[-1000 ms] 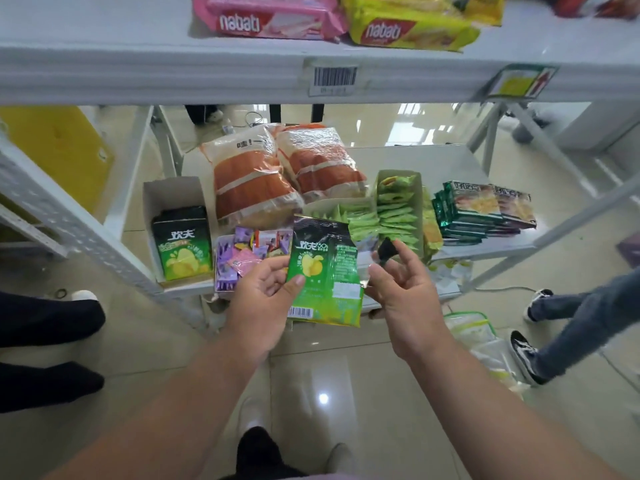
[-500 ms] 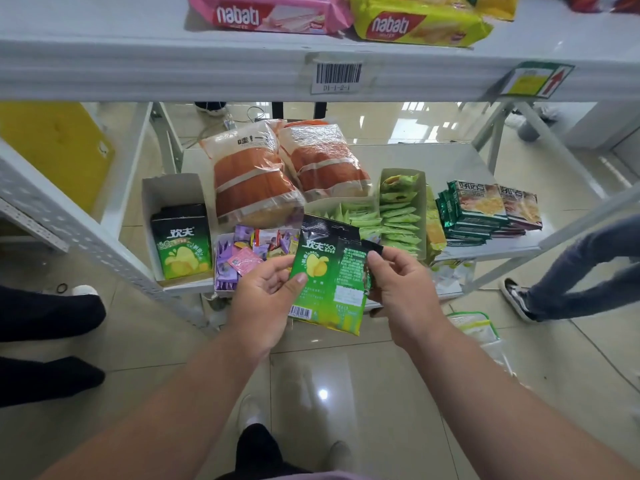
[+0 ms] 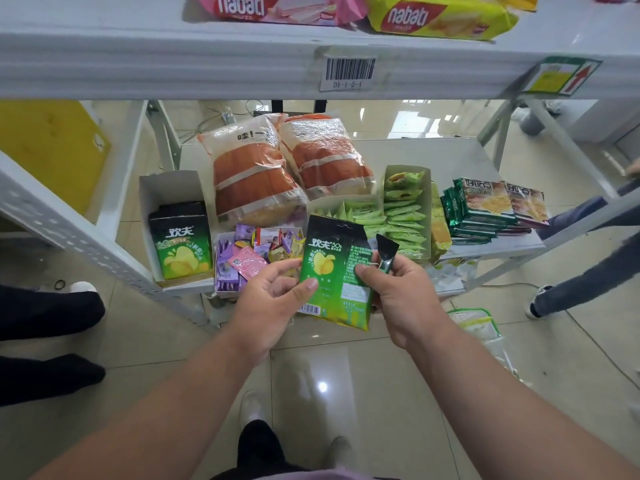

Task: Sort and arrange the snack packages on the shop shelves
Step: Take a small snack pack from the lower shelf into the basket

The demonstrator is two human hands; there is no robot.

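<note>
Op: While I've got the feed up, quick status L to R. White carton (image 3: 173, 188) at the left end of the lower shelf (image 3: 460, 157) holds boxed green chips (image 3: 180, 242), upright, room behind them. Next, an open tray of purple and pink candy sachets (image 3: 242, 259), jumbled, not lined up.

Sup: Hands?

Op: Left hand (image 3: 268, 299) grips the green chip bag (image 3: 334, 271) at its left edge, thumb on the front. Right hand (image 3: 398, 292) pinches the bag's right edge w/ the thumb, and a small dark packet corner (image 3: 387, 252) sticks up between its fingers. Can't tell if that's a 2nd bag or a folded flap. Bag sits in the air just in front of the shelf, over the floor, not shelved yet.

Sup: Rest of the shelf?

Op: Behind, two big bread bags (image 3: 291, 168) lean side by side, look placed. Right of the hands, green sachets (image 3: 403, 216) are stacked neat in their cardboard tray, then a tidy pile of dark green biscuit packs (image 3: 485, 209) near the right end. Top shelf (image 3: 138, 57) has pink and yellow wafer packs (image 3: 440, 17).

Sup: So how far?

Op: I'd say well along on this level. Left to do, imo: this bag goes w/ its matching green boxes on the left, and the candy tray needs tidying.
</note>
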